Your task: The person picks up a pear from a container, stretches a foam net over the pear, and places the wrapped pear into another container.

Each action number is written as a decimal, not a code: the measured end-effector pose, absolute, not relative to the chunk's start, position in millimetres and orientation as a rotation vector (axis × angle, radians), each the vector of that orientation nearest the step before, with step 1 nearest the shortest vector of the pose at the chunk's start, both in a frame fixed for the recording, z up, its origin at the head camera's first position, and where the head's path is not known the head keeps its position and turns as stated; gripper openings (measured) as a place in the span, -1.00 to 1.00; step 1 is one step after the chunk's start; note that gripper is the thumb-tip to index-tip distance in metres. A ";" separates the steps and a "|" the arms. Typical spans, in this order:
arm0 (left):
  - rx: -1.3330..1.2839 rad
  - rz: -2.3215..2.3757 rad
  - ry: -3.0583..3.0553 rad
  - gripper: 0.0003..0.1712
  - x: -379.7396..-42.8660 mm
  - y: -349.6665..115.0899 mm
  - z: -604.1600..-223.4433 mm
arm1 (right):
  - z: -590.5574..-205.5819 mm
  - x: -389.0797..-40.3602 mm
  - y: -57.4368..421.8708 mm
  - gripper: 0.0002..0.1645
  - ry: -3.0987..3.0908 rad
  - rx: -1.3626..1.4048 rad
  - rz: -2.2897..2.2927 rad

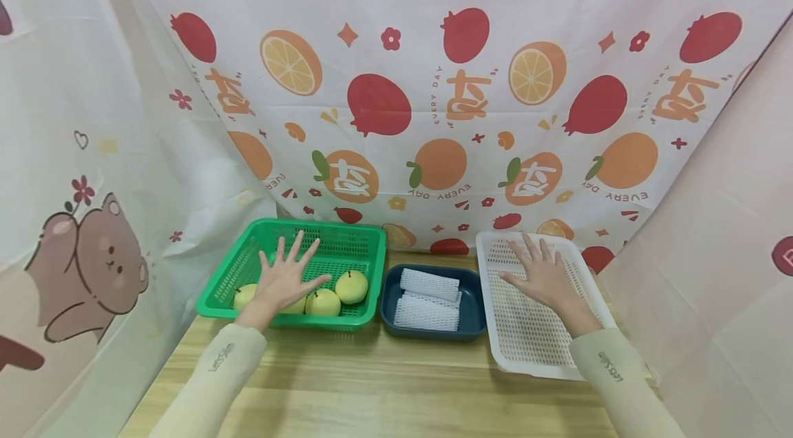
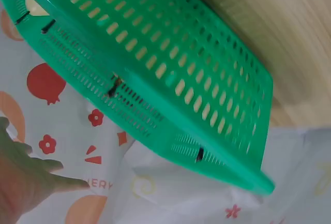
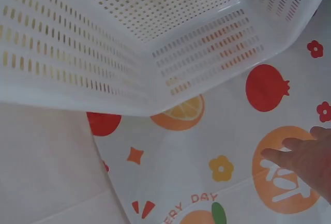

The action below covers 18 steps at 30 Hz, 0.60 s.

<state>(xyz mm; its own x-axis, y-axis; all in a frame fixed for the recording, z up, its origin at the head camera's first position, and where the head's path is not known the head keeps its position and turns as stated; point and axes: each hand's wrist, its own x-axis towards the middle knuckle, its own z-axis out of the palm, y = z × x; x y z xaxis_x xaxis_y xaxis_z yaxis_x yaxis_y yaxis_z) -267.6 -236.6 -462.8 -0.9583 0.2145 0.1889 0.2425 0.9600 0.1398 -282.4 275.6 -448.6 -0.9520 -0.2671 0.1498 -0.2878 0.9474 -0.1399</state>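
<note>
My left hand (image 1: 281,283), fingers spread wide, hovers over the green basket (image 1: 362,319) and holds nothing. Several yellow-green pears (image 1: 352,286) lie in that basket, some partly hidden behind the hand. On the right my other hand (image 1: 545,277) is spread in the same way above the white basket (image 1: 504,352), which has no items showing in it. Between the baskets stands a dark blue tray (image 1: 434,335) with white foam net sleeves (image 1: 427,313) in it. The left wrist view catches the green basket's slotted side (image 2: 170,74).
All three containers stand on a wooden table (image 1: 372,390), near its back edge. A fruit-printed curtain (image 1: 396,197) hangs right behind them. Plainer curtains close off the left side (image 1: 155,183) and the right side (image 1: 712,252).
</note>
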 end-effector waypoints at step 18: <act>0.105 -0.765 -2.575 -0.29 -224.1 -199.9 -522.8 | -452.4 -265.2 218.2 -0.05 -2.955 0.617 0.392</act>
